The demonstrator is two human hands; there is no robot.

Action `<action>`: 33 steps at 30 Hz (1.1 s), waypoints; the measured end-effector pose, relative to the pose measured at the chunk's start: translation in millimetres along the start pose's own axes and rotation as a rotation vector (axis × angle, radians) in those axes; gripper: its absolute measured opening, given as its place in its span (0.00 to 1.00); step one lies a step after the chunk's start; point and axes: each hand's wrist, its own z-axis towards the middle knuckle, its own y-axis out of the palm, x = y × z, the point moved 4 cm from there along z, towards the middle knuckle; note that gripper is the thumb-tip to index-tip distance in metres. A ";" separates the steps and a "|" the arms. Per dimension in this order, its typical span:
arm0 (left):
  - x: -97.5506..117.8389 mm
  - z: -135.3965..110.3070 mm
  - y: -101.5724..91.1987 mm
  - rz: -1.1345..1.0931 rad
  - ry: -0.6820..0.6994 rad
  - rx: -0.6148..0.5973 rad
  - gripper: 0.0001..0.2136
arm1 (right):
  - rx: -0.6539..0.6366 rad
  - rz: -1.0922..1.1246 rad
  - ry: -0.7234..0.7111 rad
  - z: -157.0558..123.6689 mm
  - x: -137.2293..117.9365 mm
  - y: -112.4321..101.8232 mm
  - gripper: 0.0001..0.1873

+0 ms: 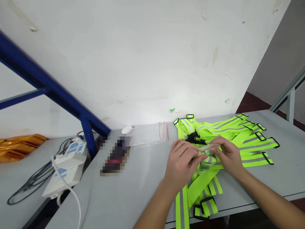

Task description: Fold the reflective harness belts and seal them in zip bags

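Note:
A clear plastic bag (202, 167) is pinched at its top edge between both my hands. Yellow-green reflective strap shows through its film. On the left of the bag's mouth, my left hand (182, 159) has thumb and fingers closed on the edge. My right hand (227, 154) grips the opposite side of that edge. Beneath and around the hands lie several yellow-green reflective straps (252, 146) with grey stripes and black buckles, some hanging over the table's front edge.
Flat clear zip bags (147, 136) with red lines lie left of the straps, by a white oval object (127, 129). A pixelated item (116, 157) is nearby. White power strips (69, 168) with cables and a blue metal frame (87, 136) stand left; orange packages (21, 146) lie farther left.

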 end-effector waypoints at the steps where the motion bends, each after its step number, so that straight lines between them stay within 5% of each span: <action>1: 0.9 0.1 -1.2 0.032 0.034 0.027 0.08 | -0.002 0.016 -0.003 0.6 -0.3 -0.8 0.01; 7: -0.1 3.5 -11.9 0.148 0.118 0.121 0.17 | -0.029 0.069 -0.002 2.3 -3.8 -1.2 0.04; 12: -6.3 4.0 -17.4 0.135 0.054 -0.051 0.20 | -0.014 0.079 0.017 1.0 -3.5 0.1 0.03; 22: -11.1 2.5 -17.7 0.016 -0.014 -0.273 0.08 | 0.039 0.085 0.004 1.8 -1.1 -0.5 0.04; 33: -15.9 -0.1 -15.0 -0.059 -0.107 -0.183 0.11 | 0.008 0.101 0.003 4.6 -2.1 0.3 0.04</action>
